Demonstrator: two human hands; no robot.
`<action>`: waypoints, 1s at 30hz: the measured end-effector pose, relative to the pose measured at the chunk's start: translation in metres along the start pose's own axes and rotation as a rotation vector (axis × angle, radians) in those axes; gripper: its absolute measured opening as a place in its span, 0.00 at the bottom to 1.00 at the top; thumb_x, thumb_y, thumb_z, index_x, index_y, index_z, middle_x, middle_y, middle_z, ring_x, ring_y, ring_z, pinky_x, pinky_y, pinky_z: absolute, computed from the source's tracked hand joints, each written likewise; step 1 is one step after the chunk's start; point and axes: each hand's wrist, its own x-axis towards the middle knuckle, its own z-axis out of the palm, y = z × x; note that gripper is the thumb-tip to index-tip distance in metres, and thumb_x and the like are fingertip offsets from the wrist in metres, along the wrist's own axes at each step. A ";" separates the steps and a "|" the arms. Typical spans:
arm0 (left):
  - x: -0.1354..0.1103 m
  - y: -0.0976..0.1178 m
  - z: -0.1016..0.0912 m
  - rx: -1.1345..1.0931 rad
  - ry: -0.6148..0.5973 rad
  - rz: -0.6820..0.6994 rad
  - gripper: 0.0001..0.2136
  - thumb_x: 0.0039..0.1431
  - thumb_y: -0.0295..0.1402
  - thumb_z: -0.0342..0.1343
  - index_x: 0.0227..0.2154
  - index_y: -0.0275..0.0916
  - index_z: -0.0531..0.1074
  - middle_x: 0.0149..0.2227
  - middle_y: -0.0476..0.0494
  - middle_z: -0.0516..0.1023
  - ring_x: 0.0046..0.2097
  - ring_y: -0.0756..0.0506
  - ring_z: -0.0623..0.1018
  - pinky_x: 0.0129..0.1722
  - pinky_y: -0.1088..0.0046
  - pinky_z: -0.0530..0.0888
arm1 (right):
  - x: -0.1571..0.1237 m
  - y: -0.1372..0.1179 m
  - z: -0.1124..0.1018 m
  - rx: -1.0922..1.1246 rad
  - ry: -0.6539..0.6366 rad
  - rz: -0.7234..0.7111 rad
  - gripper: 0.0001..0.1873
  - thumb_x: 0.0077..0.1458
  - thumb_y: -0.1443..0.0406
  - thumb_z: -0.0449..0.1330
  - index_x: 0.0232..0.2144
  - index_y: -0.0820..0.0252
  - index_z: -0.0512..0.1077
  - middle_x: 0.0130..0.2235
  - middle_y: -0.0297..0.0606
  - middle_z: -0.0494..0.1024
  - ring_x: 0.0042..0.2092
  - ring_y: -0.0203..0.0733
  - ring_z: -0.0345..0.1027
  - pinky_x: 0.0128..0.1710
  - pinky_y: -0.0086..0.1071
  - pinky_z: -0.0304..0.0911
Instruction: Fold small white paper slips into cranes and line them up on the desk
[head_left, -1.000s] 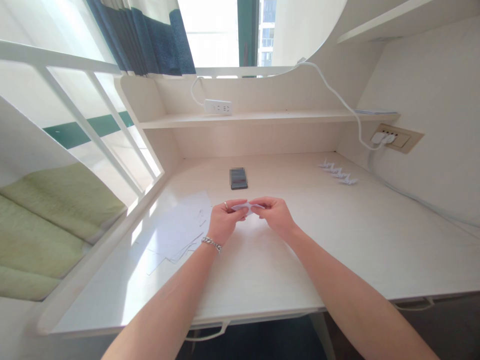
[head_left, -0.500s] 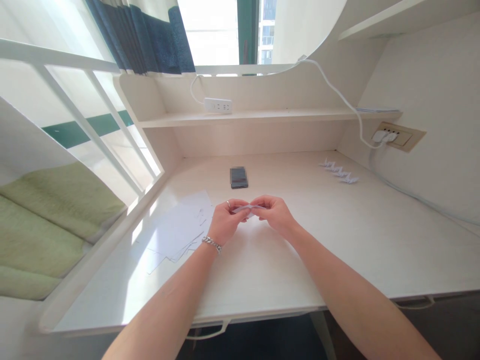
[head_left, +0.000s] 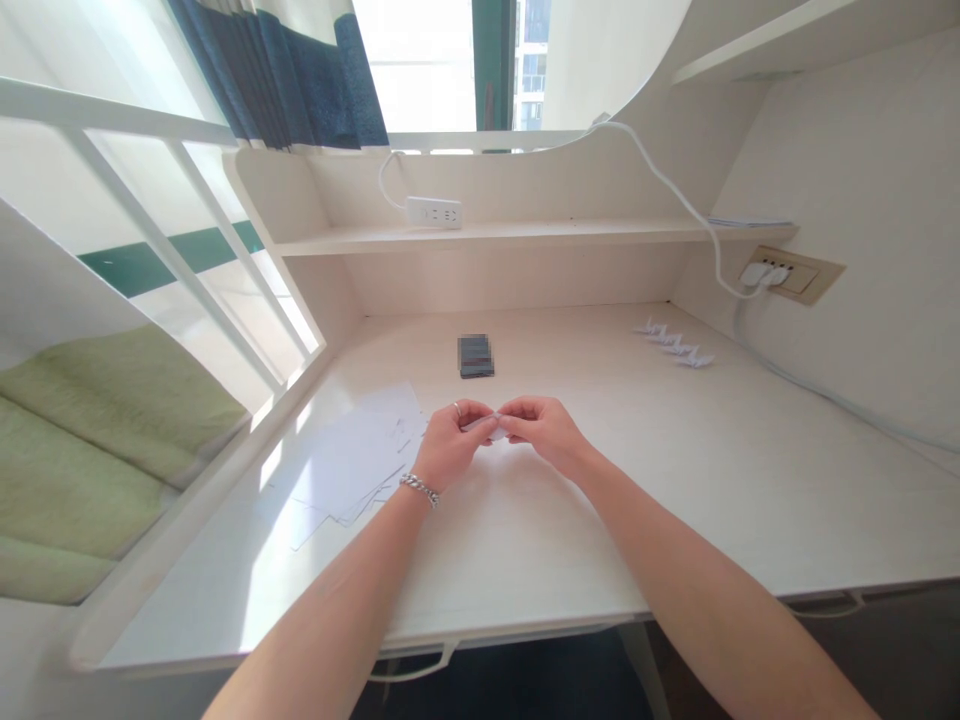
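A small folded piece of white paper (head_left: 495,431) is pinched between my two hands above the desk. My left hand (head_left: 453,440), with a ring and a chain bracelet, closes thumb and fingers on its left side. On the right side, my right hand (head_left: 541,428) grips it the same way. Most of the paper is hidden by my fingers. Several white folded paper cranes (head_left: 679,347) stand in a row at the back right of the desk. To the left of my hands lie loose white paper sheets (head_left: 352,450) with thin scraps on top.
A dark flat object (head_left: 476,356), its surface blurred, lies beyond my hands. On the shelf (head_left: 525,234) sits a white power strip (head_left: 434,212). White cables run from a wall socket (head_left: 801,275) at the right. Drawer handles show under the desk's front edge (head_left: 525,628).
My fingers have drawn slightly closer together, and less of the paper shows between them. The whole view has shifted very slightly.
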 end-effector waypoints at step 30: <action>-0.003 0.011 0.001 -0.219 -0.002 -0.192 0.10 0.45 0.33 0.66 0.31 0.34 0.76 0.28 0.44 0.79 0.31 0.49 0.77 0.31 0.74 0.74 | -0.002 -0.004 0.003 0.126 0.024 0.040 0.09 0.37 0.65 0.69 0.25 0.61 0.77 0.25 0.35 0.77 0.27 0.36 0.69 0.32 0.33 0.67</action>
